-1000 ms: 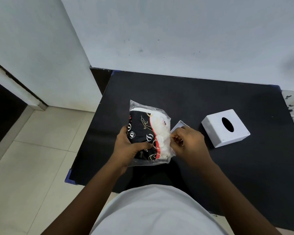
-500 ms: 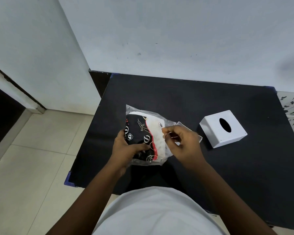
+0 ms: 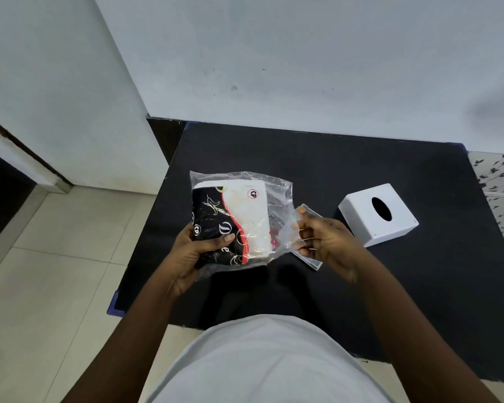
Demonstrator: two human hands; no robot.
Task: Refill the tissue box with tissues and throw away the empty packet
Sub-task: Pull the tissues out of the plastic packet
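- Pale walls fill the upper frame, beige floor tiles the lower left, and a black table [image 3: 361, 170] runs across the middle, pushed up against the wall
- At centre frame the tissue packet [image 3: 239, 219], clear plastic printed in black, white and red, is held up off the table so both hands can work on it
- Left hand [image 3: 195, 251] is wrapped around the packet's lower left corner, thumb pressed across the black print; this looks like the anchoring grip that keeps the tissues steady
- Right hand [image 3: 323, 239] is closed in a pinch on the loose clear plastic at the packet's right end, drawing it out to the right, probably to open that end so the tissues can slide out
- White tissue box [image 3: 378, 213] sits on the table at centre right, well apart from the packet, its oval slot facing up; it stays within reach of the right hand for the refill
- Flat clear panel [image 3: 309, 260] lies on the table just under the right hand, partly hidden; it may be the box's base, though I cannot tell
- Tissues appear to be inside the plastic, so refilling and binning the packet are not yet done
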